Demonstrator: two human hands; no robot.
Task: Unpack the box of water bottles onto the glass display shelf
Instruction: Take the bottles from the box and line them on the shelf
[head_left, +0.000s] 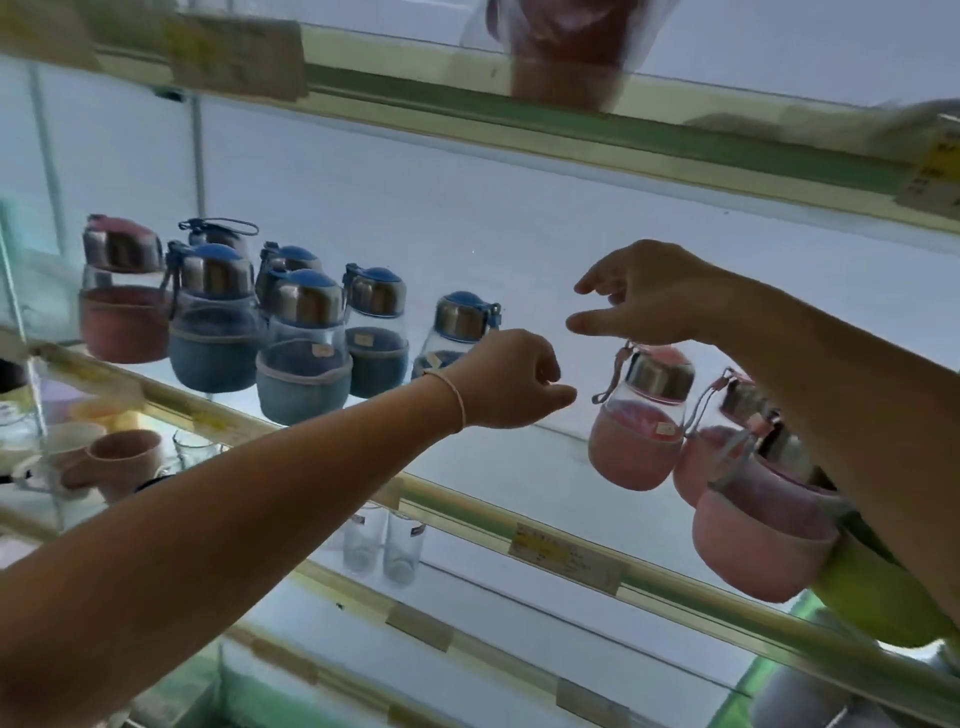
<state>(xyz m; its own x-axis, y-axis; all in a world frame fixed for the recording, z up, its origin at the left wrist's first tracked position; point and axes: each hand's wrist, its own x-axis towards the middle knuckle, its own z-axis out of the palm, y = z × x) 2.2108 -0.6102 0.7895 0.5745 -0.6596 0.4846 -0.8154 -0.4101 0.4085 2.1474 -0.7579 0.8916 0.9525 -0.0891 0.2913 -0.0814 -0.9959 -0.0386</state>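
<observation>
The glass display shelf (519, 447) carries several blue-sleeved water bottles (304, 358) with steel caps on its left part, and one pink-sleeved bottle (122, 306) at the far left. My right hand (654, 296) is raised over the shelf's right part, with thumb and forefinger stretched out. From its curled fingers three pink-sleeved bottles (636, 441) hang by their straps, clustered under my right forearm. My left hand (511, 379) reaches in front of the rightmost blue bottle (462, 322), fingers curled, with nothing visible in it. No box is in view.
Another glass shelf (623, 130) runs overhead with a blurred cup on it. The shelf below holds clear tumblers (387, 540) and pinkish cups (122, 457). Price labels (566, 556) line the shelf fronts. Something yellow-green (883, 597) sits under my right forearm.
</observation>
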